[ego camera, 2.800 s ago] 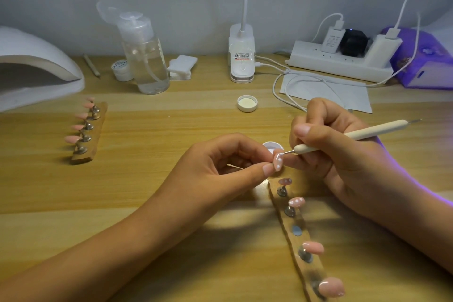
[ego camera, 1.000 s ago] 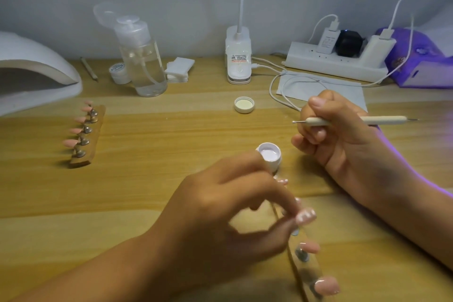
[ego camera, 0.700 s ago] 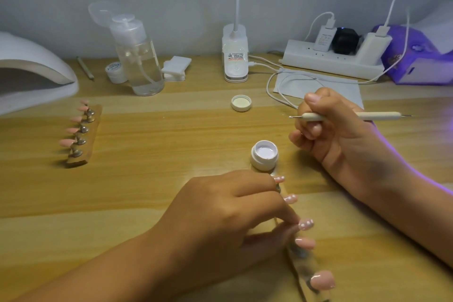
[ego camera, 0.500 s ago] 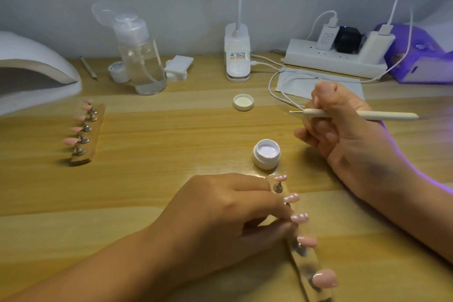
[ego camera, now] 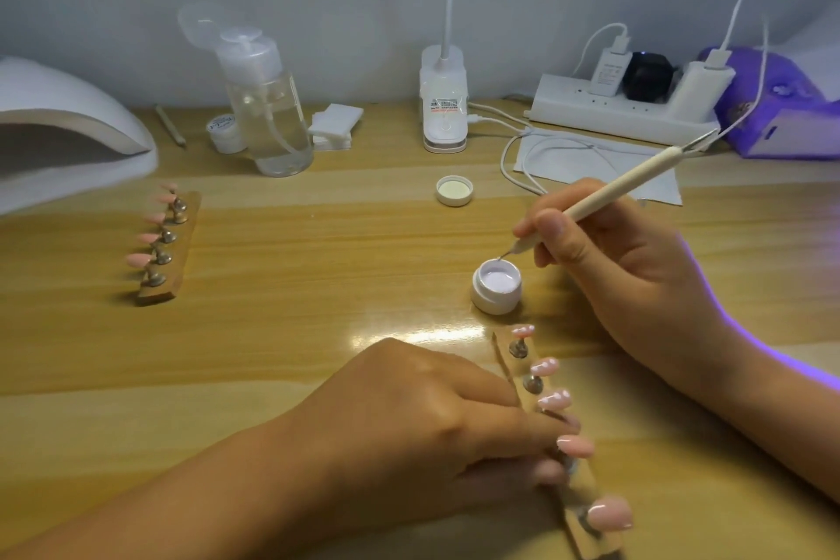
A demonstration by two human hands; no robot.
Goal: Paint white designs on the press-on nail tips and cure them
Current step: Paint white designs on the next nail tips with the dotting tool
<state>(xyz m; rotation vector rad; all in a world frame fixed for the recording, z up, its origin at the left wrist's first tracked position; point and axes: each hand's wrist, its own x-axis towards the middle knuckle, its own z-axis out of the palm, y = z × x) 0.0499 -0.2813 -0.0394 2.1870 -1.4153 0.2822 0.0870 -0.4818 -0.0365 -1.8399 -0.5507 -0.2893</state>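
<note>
Your right hand [ego camera: 627, 268] grips the dotting tool [ego camera: 622, 186] like a pen, thumb and fingers curled round its cream shaft low down, with the shaft slanting up and away to the right. Its fine metal point reaches the far rim of the open jar of white gel [ego camera: 496, 286]; whether it touches the gel or sits just over it cannot be told. The jar stands on the wooden table [ego camera: 318, 277] just beyond the far end of the near nail holder [ego camera: 587, 487], a wooden strip running toward you with five pink press-on tips on metal studs. The three farthest tips [ego camera: 544, 366] show pale marks, too small to read. Your left hand [ego camera: 436, 418] lies over that strip with its fingers curled, forefinger and thumb pinching the fourth nail tip [ego camera: 575, 446] by its stand; the stud itself is hidden under your fingers. The largest tip [ego camera: 609, 514] sits at the near end, apart from your hand. The jar's lid [ego camera: 454, 190] lies upside down farther back. At the left a second holder [ego camera: 170, 250] carries more pink tips, and behind it stands the white curing lamp [ego camera: 68, 136]. Along the wall are a clear pump bottle [ego camera: 268, 114], a stack of cotton pads [ego camera: 336, 125], a desk lamp base [ego camera: 444, 105] and a power strip [ego camera: 622, 114].
</note>
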